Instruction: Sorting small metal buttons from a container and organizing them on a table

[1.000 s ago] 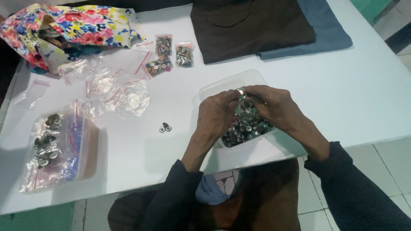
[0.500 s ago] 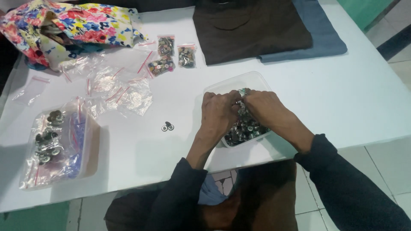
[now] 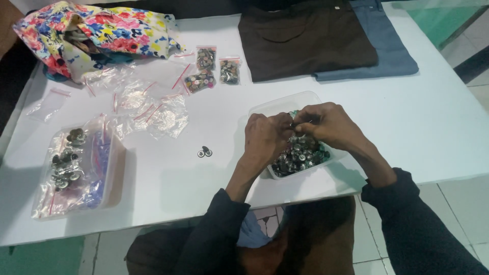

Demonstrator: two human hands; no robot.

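Observation:
A clear plastic tub (image 3: 283, 103) full of small metal buttons (image 3: 300, 155) sits near the front edge of the white table (image 3: 438, 117). Both hands hover over it, fingertips meeting. My left hand (image 3: 265, 136) and my right hand (image 3: 326, 125) pinch a small button between them; the piece itself is mostly hidden by the fingers. Two loose metal buttons (image 3: 204, 152) lie on the table left of the tub.
A second plastic tub (image 3: 114, 168) with bagged buttons sits at the left. Several small zip bags (image 3: 153, 109) lie scattered, some filled (image 3: 214, 69). A floral cloth bag (image 3: 97, 35) is at the back left. Folded brown (image 3: 305, 40) and blue (image 3: 397, 56) garments lie at the back.
Both hands stay over the tub, fingers working together; the view has shifted slightly, and the hands sit a little lower and closer together.

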